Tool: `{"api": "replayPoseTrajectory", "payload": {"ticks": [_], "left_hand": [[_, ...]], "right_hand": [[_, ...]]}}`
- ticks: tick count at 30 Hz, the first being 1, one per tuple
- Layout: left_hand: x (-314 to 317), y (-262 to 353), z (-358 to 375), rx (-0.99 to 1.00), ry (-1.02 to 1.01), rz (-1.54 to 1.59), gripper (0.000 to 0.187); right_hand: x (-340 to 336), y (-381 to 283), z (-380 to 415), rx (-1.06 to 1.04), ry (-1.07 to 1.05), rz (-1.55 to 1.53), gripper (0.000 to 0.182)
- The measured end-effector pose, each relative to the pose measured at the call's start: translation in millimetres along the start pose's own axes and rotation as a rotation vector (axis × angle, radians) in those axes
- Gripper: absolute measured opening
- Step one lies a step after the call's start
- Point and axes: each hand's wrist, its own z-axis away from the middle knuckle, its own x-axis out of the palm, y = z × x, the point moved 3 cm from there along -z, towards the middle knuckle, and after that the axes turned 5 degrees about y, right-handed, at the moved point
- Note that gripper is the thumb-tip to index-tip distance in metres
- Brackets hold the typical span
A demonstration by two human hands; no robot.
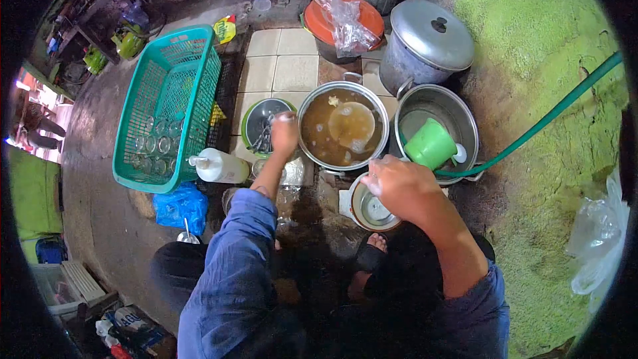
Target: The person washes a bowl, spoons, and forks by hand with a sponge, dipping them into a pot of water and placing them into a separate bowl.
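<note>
Small metal bowl [373,209] is sitting low on the ground right in front of me, just below the big pot of brown water [343,126], and my right hand [399,186] is resting over its upper rim. That grip is curled closed on the bowl's edge as far as I can see, with the fingers hiding part of the rim. My left hand [284,134] is reaching further out, hovering at the gap between the brown-water pot and the green-rimmed basin [256,134] holding utensils. Its fingers are bunched together, but I honestly can't tell whether they're pinching anything, since it's too blurry there.

Moving outward: a plate or lid is floating in the brown water. To the right of that pot, a second steel pot [458,116] is holding a green plastic cup [430,145], and a green hose [545,119] is running into it from the right. Behind it a lidded aluminium pot [428,43] is standing, next to an orange lid [319,23] with a crumpled plastic bag on top. On my left, a white squeeze bottle [219,166] is lying on its side just beside a teal basket [169,103] with glasses inside. A blue bag [181,206] is lying near my knee.
</note>
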Motion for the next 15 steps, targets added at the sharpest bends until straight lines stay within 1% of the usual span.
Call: {"api": "replayPoseTrajectory", "payload": {"ticks": [1, 2, 3, 4, 6, 7, 9, 10, 12, 14, 15], "left_hand": [[10, 25, 5, 0.057, -0.069, 0.057, 0.022], [30, 38, 10, 0.196, -0.112, 0.041, 0.022], [57, 39, 17, 0.226, -0.152, -0.057, 0.025], [67, 56, 22, 0.2, -0.338, -0.229, 0.025], [88, 69, 36, 0.351, -0.336, -0.395, 0.028], [96, 71, 42, 0.352, -0.338, -0.39, 0.028], [114, 66, 53, 0.127, -0.506, -0.445, 0.026], [120, 64, 57, 0.133, -0.516, -0.442, 0.026], [127, 54, 62, 0.058, -0.683, -0.297, 0.028], [139, 37, 63, 0.099, -0.726, -0.309, 0.028], [140, 32, 64, 0.136, -0.766, -0.317, 0.028]], "right_hand": [[2, 1, 2, 0.0, -0.006, -0.002, 0.031], [1, 1, 5, -0.061, 0.101, -0.002, 0.029], [-2, 1, 7, -0.122, 0.211, -0.002, 0.028], [-2, 1, 8, -0.121, 0.21, -0.001, 0.028], [-5, -1, 10, -0.092, 0.175, 0.027, 0.027], [-7, -2, 10, -0.088, 0.173, 0.03, 0.027], [-10, -3, 12, -0.096, 0.13, 0.012, 0.028], [-9, -2, 13, -0.084, 0.127, 0.011, 0.028], [-10, -3, 13, -0.172, 0.163, -0.125, 0.029], [-9, -2, 14, -0.173, 0.151, -0.144, 0.03], [-9, -1, 15, -0.175, 0.188, -0.157, 0.03]]}}
